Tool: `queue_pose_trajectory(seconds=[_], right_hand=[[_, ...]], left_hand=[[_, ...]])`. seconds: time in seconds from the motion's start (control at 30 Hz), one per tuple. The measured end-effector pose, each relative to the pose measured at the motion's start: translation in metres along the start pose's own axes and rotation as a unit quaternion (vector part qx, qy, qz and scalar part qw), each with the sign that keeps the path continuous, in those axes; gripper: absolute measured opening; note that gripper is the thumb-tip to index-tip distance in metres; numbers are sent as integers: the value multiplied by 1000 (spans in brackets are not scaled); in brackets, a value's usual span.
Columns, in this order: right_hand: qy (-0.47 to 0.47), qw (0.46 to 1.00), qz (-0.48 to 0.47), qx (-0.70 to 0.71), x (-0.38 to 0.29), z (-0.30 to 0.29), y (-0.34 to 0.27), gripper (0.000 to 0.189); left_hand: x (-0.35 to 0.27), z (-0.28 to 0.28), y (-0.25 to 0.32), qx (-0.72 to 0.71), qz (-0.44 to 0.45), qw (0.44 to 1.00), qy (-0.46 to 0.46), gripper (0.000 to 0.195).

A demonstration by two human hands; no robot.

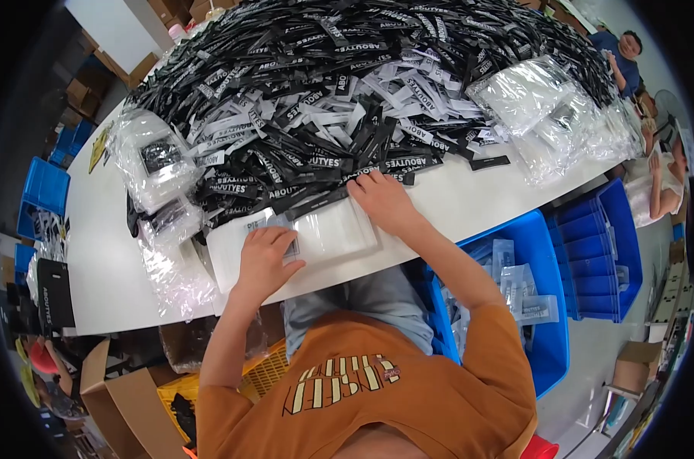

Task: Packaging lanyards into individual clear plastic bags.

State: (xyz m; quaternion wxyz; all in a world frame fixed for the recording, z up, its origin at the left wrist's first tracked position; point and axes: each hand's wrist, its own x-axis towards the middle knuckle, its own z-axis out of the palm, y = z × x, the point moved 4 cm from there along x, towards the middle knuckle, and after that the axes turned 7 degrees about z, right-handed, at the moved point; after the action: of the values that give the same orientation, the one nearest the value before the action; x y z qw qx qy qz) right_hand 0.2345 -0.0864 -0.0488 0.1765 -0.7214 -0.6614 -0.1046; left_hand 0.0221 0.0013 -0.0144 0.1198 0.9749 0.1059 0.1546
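Observation:
On the near edge of the white table lies a stack of clear plastic bags (338, 229). My left hand (269, 258) rests palm down on its left part, thumb apart from the fingers, over a bag with a dark printed panel. At the stack's upper right, the fingertips of my right hand (384, 201) touch the edge of a heap of slim black packets (301, 155). Whether those fingers pinch a packet cannot be made out. Two black packets (318, 203) lie across the top edge of the bags. White packets (421, 97) are mixed into the heap.
Bundles of clear bags flank the heap at left (157, 158) and right (522, 89). By my right arm stands a blue bin (545, 241) holding filled clear pouches (513, 281), beside stacked blue bins (588, 258). A cardboard box (132, 401) sits lower left. People are at the far right and lower left.

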Motion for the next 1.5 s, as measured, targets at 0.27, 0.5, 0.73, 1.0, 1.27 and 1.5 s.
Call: queue_pose_trajectory(seconds=[0.27,0.5,0.73,1.0,1.27,1.5], right_hand=[[-197,970,132,61,-27,0,51,30],[55,937,345,21,-27,-20,168,16],[-93,935,340,36,-15,-16,189,25],[237,736,383,506,-60,-29,111,11],[183,830,310,427,-69,-7,43,12],[50,569,385,726,-40,-34,-12,28]], left_hand=[[-8,-1,-8,-16,26,998,59,44],[0,-4,-9,-43,32,997,55,41],[-14,6,-36,-120,-85,985,91,15],[-15,-3,-57,-303,-229,916,128,27],[19,-35,11,-65,7,960,273,30],[46,-18,58,60,176,959,213,51]])
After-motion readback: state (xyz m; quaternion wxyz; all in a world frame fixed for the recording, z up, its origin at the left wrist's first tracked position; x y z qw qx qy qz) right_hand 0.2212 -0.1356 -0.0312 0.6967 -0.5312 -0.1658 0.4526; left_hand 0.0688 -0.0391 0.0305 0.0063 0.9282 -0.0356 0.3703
